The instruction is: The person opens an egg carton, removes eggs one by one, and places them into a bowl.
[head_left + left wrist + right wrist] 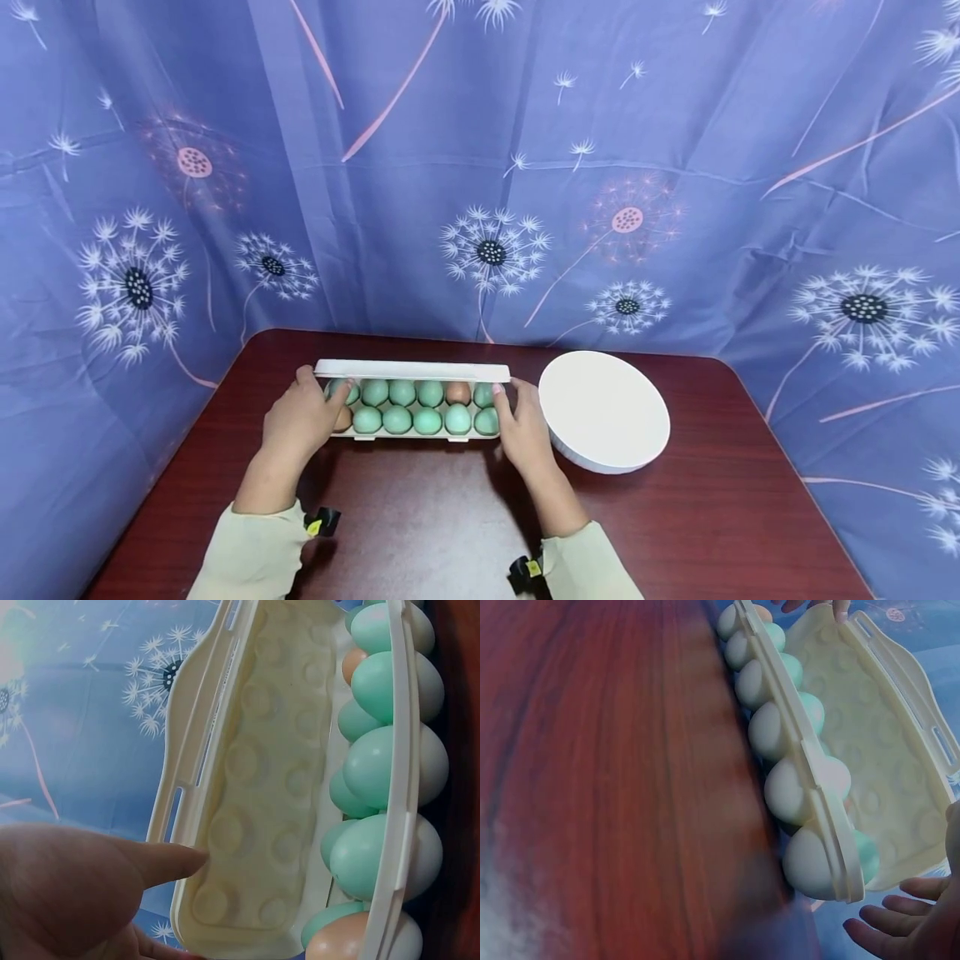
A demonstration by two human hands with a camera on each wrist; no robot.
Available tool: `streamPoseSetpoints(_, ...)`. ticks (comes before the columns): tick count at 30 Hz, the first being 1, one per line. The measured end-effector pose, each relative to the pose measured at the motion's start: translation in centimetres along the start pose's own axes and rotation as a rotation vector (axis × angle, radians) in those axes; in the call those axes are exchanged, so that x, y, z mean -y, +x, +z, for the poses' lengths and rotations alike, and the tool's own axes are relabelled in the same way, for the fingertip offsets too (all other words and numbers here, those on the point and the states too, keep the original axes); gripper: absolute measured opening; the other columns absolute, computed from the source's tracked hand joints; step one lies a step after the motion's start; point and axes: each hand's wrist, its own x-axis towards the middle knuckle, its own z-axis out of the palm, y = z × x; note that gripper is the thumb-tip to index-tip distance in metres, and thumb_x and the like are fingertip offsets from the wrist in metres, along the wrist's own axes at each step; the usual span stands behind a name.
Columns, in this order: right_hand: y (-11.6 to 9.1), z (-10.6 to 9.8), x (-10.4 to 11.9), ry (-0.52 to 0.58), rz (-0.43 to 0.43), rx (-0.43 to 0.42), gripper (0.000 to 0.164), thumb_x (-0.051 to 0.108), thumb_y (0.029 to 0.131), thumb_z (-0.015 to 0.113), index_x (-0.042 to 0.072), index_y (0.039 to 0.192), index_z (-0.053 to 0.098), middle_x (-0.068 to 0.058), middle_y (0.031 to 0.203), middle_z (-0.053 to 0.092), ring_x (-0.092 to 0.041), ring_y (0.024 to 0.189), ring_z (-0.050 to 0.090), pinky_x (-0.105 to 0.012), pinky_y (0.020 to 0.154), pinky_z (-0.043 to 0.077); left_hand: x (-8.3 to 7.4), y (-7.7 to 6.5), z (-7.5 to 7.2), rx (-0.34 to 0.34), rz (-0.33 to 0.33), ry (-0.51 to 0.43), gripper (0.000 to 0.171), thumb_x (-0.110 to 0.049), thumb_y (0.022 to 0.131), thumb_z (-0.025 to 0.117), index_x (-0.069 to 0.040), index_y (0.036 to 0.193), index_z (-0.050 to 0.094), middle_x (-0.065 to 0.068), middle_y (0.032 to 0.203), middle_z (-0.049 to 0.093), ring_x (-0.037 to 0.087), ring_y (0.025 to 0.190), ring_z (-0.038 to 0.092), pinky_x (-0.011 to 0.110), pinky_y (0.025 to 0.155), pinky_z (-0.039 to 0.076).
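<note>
only the wrist views show the lid [277, 735] dimpled.

Egg carton [411, 371]: on table [712, 508]. Eggs [427, 421]: inside carton, two rows. Bowl [603, 408]: right of carton. Curtain [390, 183]: behind it. Left hand [298, 417]: carton's left end; right hand [527, 433]: right end.

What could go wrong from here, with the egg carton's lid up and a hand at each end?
The raised lid could drop onto the eggs if the left hand, pinching its corner, slips. A jolt to the egg carton might knock eggs together, since they sit in close rows. The white bowl stands close beside the right hand, so a sideways swing might bump it.
</note>
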Motion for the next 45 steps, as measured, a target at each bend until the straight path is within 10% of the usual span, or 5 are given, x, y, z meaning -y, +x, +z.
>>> streamPoseSetpoints(15,0.5,0.5,-0.4,0.086,-0.013,-0.016,0.048,0.032,0.101,0.048,-0.002,0.135,0.047,-0.021,0.136,0.047,-0.03,0.132,0.045,-0.043,0.113,0.034,0.5,0.6,-0.4,-0.031,0.006,-0.133,0.076,-0.052,0.098,0.041,0.01,0.14,0.035,0.036,0.134,0.049,0.054,0.115,0.052,0.063,0.093,0.042)
streamPoseSetpoints(27,1.3,1.2,-1.1,0.19,-0.042,-0.005,0.046,0.003,0.091,0.05,-0.002,0.136,0.041,-0.022,0.136,0.048,-0.034,0.129,0.051,-0.045,0.11,0.039,1.8,2.2,1.4,-0.173,0.03,-0.342,0.043,-0.018,0.098,0.046,0.004,0.135,0.045,0.027,0.133,0.055,0.039,0.116,0.06,0.054,0.098,0.043)
streamPoseSetpoints(45,1.1,1.6,-2.1,0.172,0.08,0.07,0.052,0.01,0.095,0.044,0.022,0.145,0.033,-0.012,0.132,0.061,-0.029,0.114,0.062,-0.048,0.098,0.045,4.7,4.4,4.4,0.069,0.079,-0.472,0.061,-0.027,0.101,0.041,-0.008,0.153,0.015,0.023,0.145,0.047,0.039,0.132,0.047,0.053,0.107,0.036)
